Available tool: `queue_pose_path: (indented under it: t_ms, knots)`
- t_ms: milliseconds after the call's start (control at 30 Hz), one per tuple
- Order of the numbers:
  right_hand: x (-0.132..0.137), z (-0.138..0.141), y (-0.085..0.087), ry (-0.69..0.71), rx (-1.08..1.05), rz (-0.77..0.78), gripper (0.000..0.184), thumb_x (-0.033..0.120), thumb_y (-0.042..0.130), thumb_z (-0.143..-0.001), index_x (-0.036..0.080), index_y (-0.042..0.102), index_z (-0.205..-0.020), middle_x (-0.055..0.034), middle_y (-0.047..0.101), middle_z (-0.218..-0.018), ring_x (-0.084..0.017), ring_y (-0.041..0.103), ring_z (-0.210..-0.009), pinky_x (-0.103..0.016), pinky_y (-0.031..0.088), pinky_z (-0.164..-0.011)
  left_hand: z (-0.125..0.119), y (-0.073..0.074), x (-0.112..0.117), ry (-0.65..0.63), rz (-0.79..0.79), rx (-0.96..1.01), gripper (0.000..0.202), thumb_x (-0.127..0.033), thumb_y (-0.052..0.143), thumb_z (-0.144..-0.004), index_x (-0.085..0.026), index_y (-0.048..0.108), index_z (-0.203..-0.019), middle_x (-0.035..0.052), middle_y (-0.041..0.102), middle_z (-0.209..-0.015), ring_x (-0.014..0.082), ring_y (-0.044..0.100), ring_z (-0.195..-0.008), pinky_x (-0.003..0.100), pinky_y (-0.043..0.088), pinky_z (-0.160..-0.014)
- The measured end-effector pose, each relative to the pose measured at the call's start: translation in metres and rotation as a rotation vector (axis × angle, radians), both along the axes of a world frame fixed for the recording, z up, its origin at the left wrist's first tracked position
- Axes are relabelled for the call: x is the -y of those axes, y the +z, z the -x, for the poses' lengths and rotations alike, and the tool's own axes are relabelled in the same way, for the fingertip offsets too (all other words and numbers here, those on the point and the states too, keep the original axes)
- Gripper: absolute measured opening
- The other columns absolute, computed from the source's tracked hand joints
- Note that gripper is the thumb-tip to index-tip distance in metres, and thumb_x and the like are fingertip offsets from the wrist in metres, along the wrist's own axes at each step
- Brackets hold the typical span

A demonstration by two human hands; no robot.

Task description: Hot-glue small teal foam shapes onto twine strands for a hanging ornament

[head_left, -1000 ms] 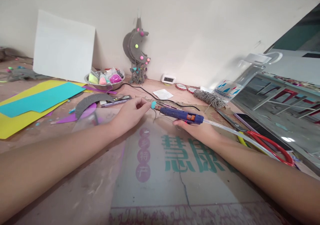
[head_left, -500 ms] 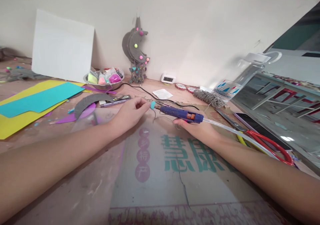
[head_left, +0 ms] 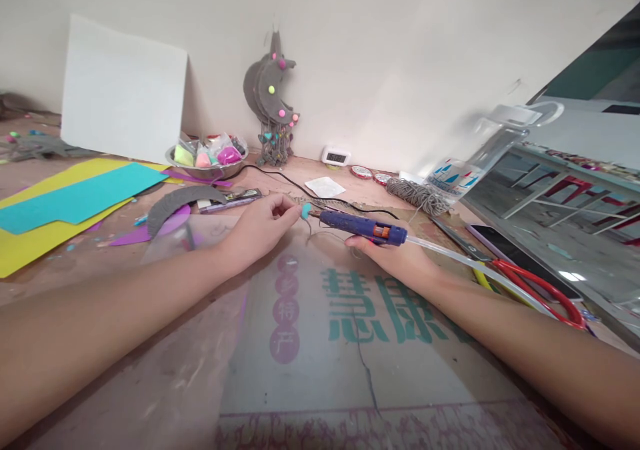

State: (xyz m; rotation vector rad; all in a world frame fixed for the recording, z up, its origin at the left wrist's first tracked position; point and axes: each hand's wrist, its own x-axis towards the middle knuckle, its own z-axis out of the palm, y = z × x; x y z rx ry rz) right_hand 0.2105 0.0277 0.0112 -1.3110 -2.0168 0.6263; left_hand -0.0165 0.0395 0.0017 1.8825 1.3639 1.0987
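My left hand point(head_left: 267, 227) pinches a small turquoise piece point(head_left: 306, 211) between thumb and fingertips, above the printed plastic sheet point(head_left: 300, 383). My right hand point(head_left: 393, 253) is wrapped round a blue glue gun point(head_left: 363, 227), whose tip points left and meets or nearly meets the turquoise piece. A clear glue stick point(head_left: 445, 254) runs out of the gun's rear end to the right. Thin grey string point(head_left: 309, 229) dangles below the turquoise piece. Most of my right fingers are hidden behind the gun.
Grey moon-shaped hanging ornament point(head_left: 273, 97) against the wall. Behind my left hand stands a metal bowl point(head_left: 207, 171) of bagged coloured clay; coloured sheets point(head_left: 85, 197) lie left. Red-handled scissors point(head_left: 540, 290), a phone point(head_left: 520, 260), grey yarn point(head_left: 417, 195) and a clear jug point(head_left: 480, 147) occupy the right.
Both hands, the turquoise piece and the glue gun hold nearly the same position. The whole view has shifted very slightly.
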Motion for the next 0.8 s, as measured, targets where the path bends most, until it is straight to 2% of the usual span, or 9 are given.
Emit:
queue_pose_path:
  t_ms: [300, 433, 533, 700, 800]
  knots:
    - [-0.001, 0.001, -0.001, -0.030, -0.006, -0.001, 0.026, 0.045, 0.066, -0.069, 0.020, 0.061, -0.072, 0.0006, 0.060, -0.063, -0.016, 0.055, -0.061, -0.026, 0.042, -0.056, 0.000, 0.000, 0.000, -0.015, -0.002, 0.006, 0.024, -0.036, 0.047, -0.083, -0.017, 0.056, -0.071, -0.0014, 0.058, -0.069, 0.0129, 0.051, -0.065, 0.023, 0.036, -0.058]
    - [-0.002, 0.001, -0.003, -0.097, 0.020, 0.040, 0.029, 0.049, 0.066, -0.068, 0.022, 0.062, -0.079, 0.0009, 0.061, -0.063, -0.016, 0.056, -0.058, -0.026, 0.043, -0.052, 0.000, 0.000, 0.000, -0.020, 0.020, 0.030, 0.023, -0.035, 0.047, -0.083, -0.017, 0.054, -0.069, -0.0016, 0.056, -0.068, 0.0130, 0.051, -0.066, 0.023, 0.036, -0.060]
    - [-0.004, -0.002, -0.003, -0.088, 0.064, 0.037, 0.029, 0.050, 0.062, -0.072, 0.023, 0.062, -0.084, 0.0001, 0.064, -0.069, -0.017, 0.058, -0.061, -0.027, 0.045, -0.054, 0.000, -0.002, -0.002, -0.015, 0.023, 0.069, 0.022, -0.034, 0.047, -0.083, -0.017, 0.054, -0.070, -0.0020, 0.055, -0.068, 0.0125, 0.050, -0.066, 0.023, 0.036, -0.060]
    - [-0.014, -0.011, 0.013, -0.099, 0.106, -0.100, 0.031, 0.047, 0.049, -0.083, 0.020, 0.062, -0.076, -0.0024, 0.065, -0.076, -0.017, 0.059, -0.070, -0.027, 0.046, -0.062, 0.001, -0.007, -0.007, 0.026, 0.036, 0.135, 0.024, -0.036, 0.046, -0.084, -0.017, 0.054, -0.072, -0.0024, 0.055, -0.069, 0.0126, 0.049, -0.067, 0.023, 0.036, -0.062]
    - [-0.027, -0.015, 0.030, -0.059, 0.087, -0.057, 0.038, 0.048, 0.046, -0.085, 0.017, 0.065, -0.075, -0.0042, 0.066, -0.076, -0.014, 0.058, -0.066, -0.023, 0.045, -0.055, 0.000, -0.006, -0.007, 0.006, 0.047, 0.145, 0.022, -0.035, 0.046, -0.084, -0.017, 0.056, -0.074, -0.0024, 0.055, -0.070, 0.0126, 0.049, -0.068, 0.023, 0.036, -0.063]
